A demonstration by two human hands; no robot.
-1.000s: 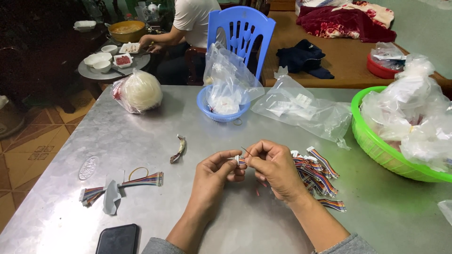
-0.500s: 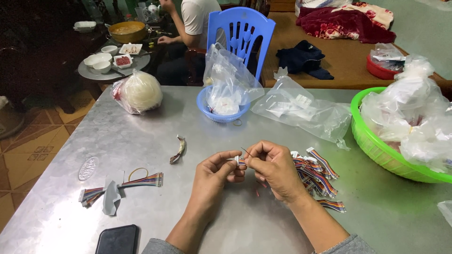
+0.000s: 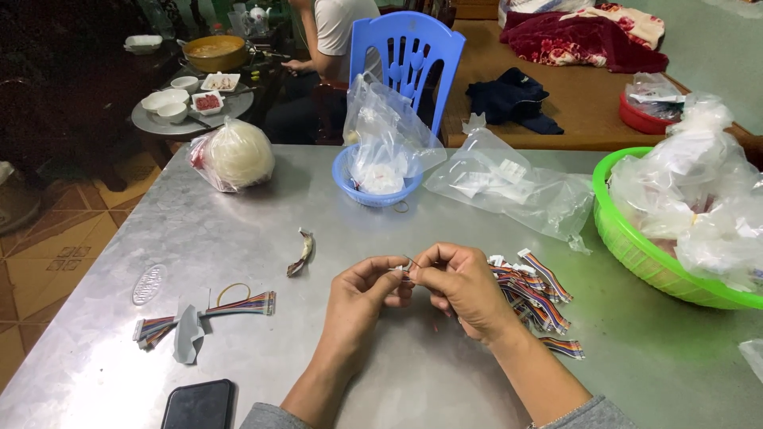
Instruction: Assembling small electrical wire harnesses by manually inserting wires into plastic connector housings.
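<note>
My left hand [image 3: 362, 295] and my right hand [image 3: 461, 287] meet over the middle of the metal table [image 3: 238, 238]. Between their fingertips they pinch one small white connector with thin wires [image 3: 404, 270]. Just right of my right hand lies a pile of rainbow ribbon cables [image 3: 534, 292] with white plugs. A bundled group of the same cables [image 3: 208, 311] lies at the left, partly under a grey strip.
A black phone [image 3: 199, 405] lies at the near edge. A blue bowl with a plastic bag [image 3: 380, 171], a clear bag of parts [image 3: 513, 187], a green basket of bags [image 3: 675, 222] and a wrapped white ball [image 3: 237, 155] stand farther back. A person sits behind a blue chair [image 3: 409, 59].
Both hands stay together on the small connector, with only slight finger movement. The person behind the chair has shifted a little.
</note>
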